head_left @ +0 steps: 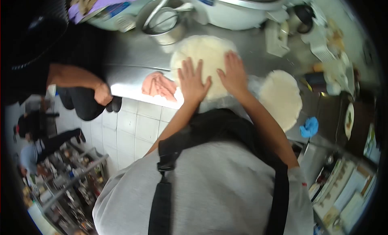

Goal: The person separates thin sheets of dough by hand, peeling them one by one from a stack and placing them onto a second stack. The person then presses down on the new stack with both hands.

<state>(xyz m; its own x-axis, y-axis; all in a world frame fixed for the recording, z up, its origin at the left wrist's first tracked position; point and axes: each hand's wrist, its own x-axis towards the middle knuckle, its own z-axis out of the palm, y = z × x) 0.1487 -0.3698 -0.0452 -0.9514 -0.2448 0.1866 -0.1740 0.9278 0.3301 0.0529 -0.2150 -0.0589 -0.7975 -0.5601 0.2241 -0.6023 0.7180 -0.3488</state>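
Observation:
A large round sheet of dough [210, 53] lies flat on the steel counter in front of me. My left hand [192, 81] rests on its left side, palm down with the fingers spread. On its right side lies my right hand [234, 73], also flat, thumb apart from the fingers. Neither hand holds anything. To the right of my right forearm is a second flat dough round [281, 99]. A crumpled pink cloth [158, 85] sits by the counter's front edge, left of my left hand.
Behind the dough stand a metal pot [167, 32] with utensils and a large white lidded cooker [234, 12]. A crumpled blue item [309, 127] lies at right. Another person's hand [103, 94] is near the counter's left end. Shelving [72, 178] stands lower left.

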